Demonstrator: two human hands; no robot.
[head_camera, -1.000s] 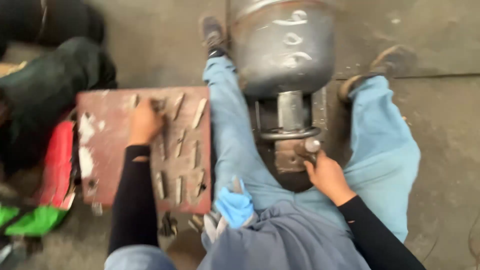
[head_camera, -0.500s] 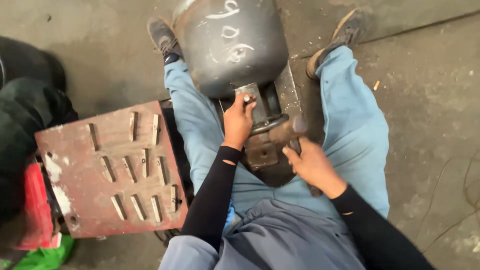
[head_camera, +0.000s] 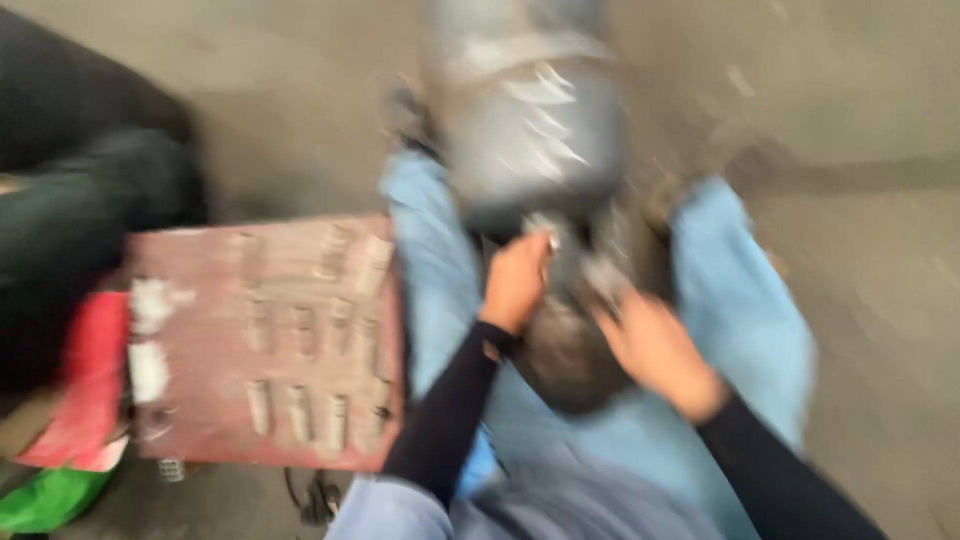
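We have the grey cylinder (head_camera: 530, 130) lying between our knees, left hand (head_camera: 515, 280) and right hand (head_camera: 650, 345) both at its dark metal fitting (head_camera: 575, 340), grips too blurred to tell, while metal pieces (head_camera: 310, 330) lie lined up on the red board (head_camera: 200, 420) left of it.

grey metal cylinder (head_camera: 530, 130): rounded body, pale painted marks, lying on the floor between the seated person's blue-trousered legs, far centre, blurred | dark metal fitting (head_camera: 575, 330): at the cylinder's near end, between the knees; left hand (head_camera: 517, 280) and right hand (head_camera: 655, 345) rest on it, details too blurred to tell
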